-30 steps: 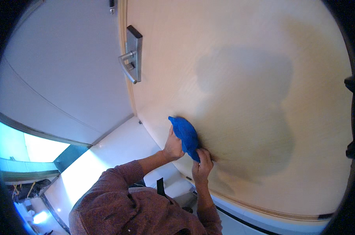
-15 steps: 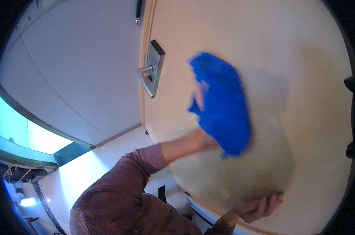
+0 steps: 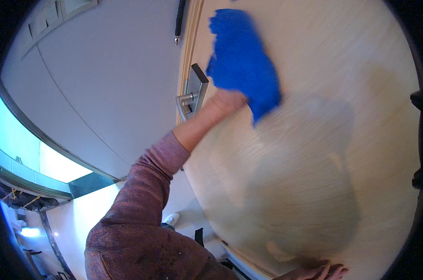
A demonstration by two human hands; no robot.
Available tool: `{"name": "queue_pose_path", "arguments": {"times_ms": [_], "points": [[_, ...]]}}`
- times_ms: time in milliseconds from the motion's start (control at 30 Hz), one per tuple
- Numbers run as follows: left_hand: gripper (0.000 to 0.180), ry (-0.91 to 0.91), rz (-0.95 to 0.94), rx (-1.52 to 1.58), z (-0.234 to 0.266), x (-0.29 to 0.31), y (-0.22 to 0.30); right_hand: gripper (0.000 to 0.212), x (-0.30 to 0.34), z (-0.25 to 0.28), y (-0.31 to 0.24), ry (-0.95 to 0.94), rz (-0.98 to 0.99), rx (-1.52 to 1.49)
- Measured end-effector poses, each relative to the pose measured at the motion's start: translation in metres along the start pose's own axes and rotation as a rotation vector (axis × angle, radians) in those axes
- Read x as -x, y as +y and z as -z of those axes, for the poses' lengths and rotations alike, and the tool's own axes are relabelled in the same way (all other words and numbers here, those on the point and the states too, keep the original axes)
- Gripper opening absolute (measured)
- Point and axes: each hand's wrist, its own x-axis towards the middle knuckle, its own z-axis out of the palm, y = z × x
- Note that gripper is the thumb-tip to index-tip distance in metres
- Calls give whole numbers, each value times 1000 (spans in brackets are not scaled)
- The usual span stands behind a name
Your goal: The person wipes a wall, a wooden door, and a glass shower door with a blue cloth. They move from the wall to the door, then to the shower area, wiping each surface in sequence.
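Observation:
A wood-grain door [image 3: 305, 154] fills the right of the view, with a silver lever handle [image 3: 186, 99] near its left edge. A blue cloth [image 3: 244, 58] lies spread on the door's upper part, just right of the handle. My left hand [image 3: 233, 99] is at the cloth, pressing it to the surface; the fingers are hidden beneath the cloth. Low at the bottom edge, my right hand [image 3: 327, 271] rests close to or against the door, partly cut off. Its fingers look loosely extended, and no object shows in them.
Left of the door stands a pale wall panel [image 3: 95, 79] with a black bar [image 3: 179, 21] near the frame. A bright window-like opening [image 3: 48, 154] is at far left. A white shoe [image 3: 172, 218] shows on the floor below my left arm. Shadows fall across the door.
My left hand and the blue cloth have moved up and somewhat left over the door. My right hand has dropped toward the bottom edge. The view has shifted slightly.

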Motion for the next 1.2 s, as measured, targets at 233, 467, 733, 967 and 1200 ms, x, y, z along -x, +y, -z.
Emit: {"name": "queue_pose_path", "arguments": {"times_ms": [233,467,733,967,1200], "points": [[41,-101,171,-282,20,-42,-76,24,9,-27,2,30,48,105],[49,-42,-116,-106,-8,-10,-3,30,18,0,15,-86,21,63],[63,-112,-729,15,-72,119,179,24,71,37,41,-221,-77,-19],[43,-485,-948,99,-90,246,270,22,121,57,21,-97,-487,-316],[26,-708,-1105,301,-94,346,265,16,177,118,24,9,-1231,-430]]}}
